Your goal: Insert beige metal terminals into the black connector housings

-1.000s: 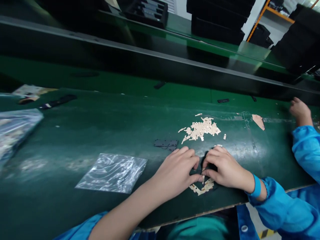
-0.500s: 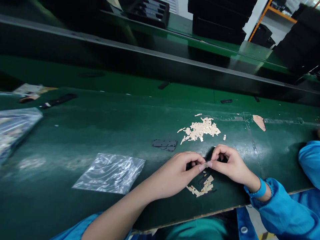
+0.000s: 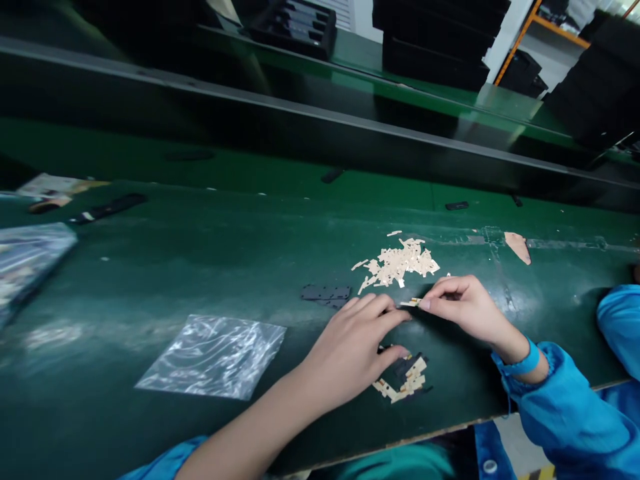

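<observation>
Between the thumb and fingers of my right hand (image 3: 465, 308) is a small cream-coloured flat piece (image 3: 411, 303), held just in front of a loose heap of similar cream pieces (image 3: 400, 262). My left hand (image 3: 357, 337) has its thumb and fingers apart, with nothing seen in its grasp. Its thumb hangs over a small cluster of cream pieces (image 3: 413, 381) mixed with dark parts near the table's front edge. Beyond the left fingers lie flat black plates with small holes (image 3: 325, 293), partly overlapping.
A clear plastic bag (image 3: 213, 357) lies left of my left forearm, and another filled bag (image 3: 30, 263) is at the far left. A pinkish scrap (image 3: 518, 248) and small black parts (image 3: 457, 206) lie farther back. A blue sleeve (image 3: 620, 320) of another person shows at right.
My hands, together at a small piece before, are now apart. The right hand has moved up and away holding the cream piece; the left hand has opened its fingers.
</observation>
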`<control>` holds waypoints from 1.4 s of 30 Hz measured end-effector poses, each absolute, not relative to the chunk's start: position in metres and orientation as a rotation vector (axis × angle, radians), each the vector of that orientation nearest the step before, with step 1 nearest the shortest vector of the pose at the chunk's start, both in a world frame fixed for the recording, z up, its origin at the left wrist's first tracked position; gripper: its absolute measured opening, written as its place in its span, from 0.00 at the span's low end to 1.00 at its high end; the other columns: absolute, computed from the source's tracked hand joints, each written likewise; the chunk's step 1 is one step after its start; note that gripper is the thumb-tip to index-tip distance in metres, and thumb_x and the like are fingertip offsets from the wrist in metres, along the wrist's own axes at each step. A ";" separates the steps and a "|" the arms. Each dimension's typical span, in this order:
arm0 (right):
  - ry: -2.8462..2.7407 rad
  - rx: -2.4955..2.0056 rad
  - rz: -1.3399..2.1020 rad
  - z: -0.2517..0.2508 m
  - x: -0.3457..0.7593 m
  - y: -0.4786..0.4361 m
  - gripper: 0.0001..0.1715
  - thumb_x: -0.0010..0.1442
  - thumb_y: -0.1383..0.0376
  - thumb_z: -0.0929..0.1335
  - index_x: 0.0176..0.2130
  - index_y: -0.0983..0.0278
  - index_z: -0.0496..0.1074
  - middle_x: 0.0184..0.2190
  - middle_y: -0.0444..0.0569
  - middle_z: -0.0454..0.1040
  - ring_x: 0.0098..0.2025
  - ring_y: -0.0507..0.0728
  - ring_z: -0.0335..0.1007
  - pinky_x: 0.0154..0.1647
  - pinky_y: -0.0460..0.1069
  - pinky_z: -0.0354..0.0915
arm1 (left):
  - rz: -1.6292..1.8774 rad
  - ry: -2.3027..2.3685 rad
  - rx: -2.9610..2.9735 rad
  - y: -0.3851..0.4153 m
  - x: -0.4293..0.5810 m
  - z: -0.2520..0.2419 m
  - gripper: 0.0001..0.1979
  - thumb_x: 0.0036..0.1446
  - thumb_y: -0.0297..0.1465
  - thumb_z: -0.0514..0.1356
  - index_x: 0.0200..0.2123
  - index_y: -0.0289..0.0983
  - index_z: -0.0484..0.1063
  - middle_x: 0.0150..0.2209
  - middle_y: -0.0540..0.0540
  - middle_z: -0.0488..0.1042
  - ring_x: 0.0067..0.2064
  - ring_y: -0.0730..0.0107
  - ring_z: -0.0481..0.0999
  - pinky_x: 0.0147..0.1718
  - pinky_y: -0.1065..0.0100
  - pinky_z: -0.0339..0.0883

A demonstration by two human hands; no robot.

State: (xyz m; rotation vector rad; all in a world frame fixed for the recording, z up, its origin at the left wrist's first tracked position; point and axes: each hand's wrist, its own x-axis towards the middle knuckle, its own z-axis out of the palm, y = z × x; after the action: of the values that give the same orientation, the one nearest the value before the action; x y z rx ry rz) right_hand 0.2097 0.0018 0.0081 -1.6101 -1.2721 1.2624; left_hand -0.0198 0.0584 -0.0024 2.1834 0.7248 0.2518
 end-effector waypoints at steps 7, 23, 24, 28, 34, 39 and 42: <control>-1.214 -1.378 1.432 0.012 0.186 0.016 0.05 0.57 0.62 0.77 0.33 0.61 0.86 0.28 0.46 0.80 0.28 0.52 0.70 0.28 0.47 0.64 | 0.631 0.888 1.637 0.071 -0.020 0.007 0.15 0.68 0.37 0.57 0.30 0.39 0.77 0.31 0.49 0.76 0.34 0.67 0.74 0.36 0.65 0.66; -1.371 -1.400 1.094 -0.002 0.176 0.009 0.09 0.61 0.68 0.72 0.31 0.60 0.83 0.29 0.46 0.79 0.30 0.55 0.72 0.30 0.49 0.66 | 0.751 0.773 2.084 0.060 -0.020 -0.007 0.12 0.71 0.27 0.54 0.44 0.38 0.79 0.39 0.44 0.82 0.38 0.65 0.80 0.38 0.63 0.73; -1.390 -1.407 1.063 -0.002 0.175 0.009 0.09 0.61 0.68 0.71 0.32 0.60 0.83 0.29 0.47 0.79 0.31 0.55 0.73 0.31 0.49 0.67 | 0.759 0.767 2.126 0.059 -0.020 -0.009 0.12 0.71 0.26 0.54 0.44 0.37 0.78 0.39 0.44 0.81 0.38 0.65 0.80 0.38 0.63 0.73; -1.459 -1.413 0.986 -0.002 0.174 0.009 0.08 0.62 0.68 0.71 0.32 0.60 0.83 0.30 0.47 0.80 0.32 0.56 0.74 0.35 0.51 0.68 | 0.787 0.766 2.240 0.060 -0.021 -0.012 0.12 0.71 0.23 0.52 0.45 0.35 0.76 0.38 0.44 0.80 0.38 0.65 0.79 0.38 0.63 0.73; -1.478 -1.404 0.969 0.000 0.177 0.010 0.09 0.61 0.70 0.71 0.32 0.60 0.82 0.29 0.46 0.79 0.31 0.55 0.73 0.35 0.50 0.69 | 0.759 0.801 2.221 0.062 -0.019 -0.005 0.12 0.72 0.25 0.52 0.42 0.37 0.76 0.37 0.45 0.81 0.38 0.64 0.80 0.38 0.63 0.74; -1.534 -1.419 0.952 0.001 0.178 0.010 0.10 0.63 0.68 0.71 0.32 0.59 0.83 0.29 0.46 0.80 0.32 0.56 0.74 0.37 0.52 0.70 | 0.798 0.781 2.272 0.061 -0.021 -0.008 0.10 0.71 0.26 0.54 0.45 0.38 0.77 0.39 0.45 0.82 0.38 0.64 0.81 0.38 0.62 0.75; -1.524 -1.437 0.962 -0.001 0.176 0.010 0.10 0.63 0.69 0.71 0.32 0.58 0.83 0.30 0.47 0.81 0.33 0.57 0.75 0.38 0.53 0.70 | 0.799 0.758 2.406 0.060 -0.022 -0.014 0.11 0.70 0.23 0.53 0.45 0.36 0.76 0.39 0.44 0.82 0.39 0.62 0.81 0.38 0.61 0.75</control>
State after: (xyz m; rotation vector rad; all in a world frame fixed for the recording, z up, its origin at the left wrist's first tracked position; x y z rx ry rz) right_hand 0.1760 0.0095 -0.0012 -1.4365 -1.5245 0.9624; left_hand -0.0222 0.0597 -0.0135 2.4056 0.7575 0.7993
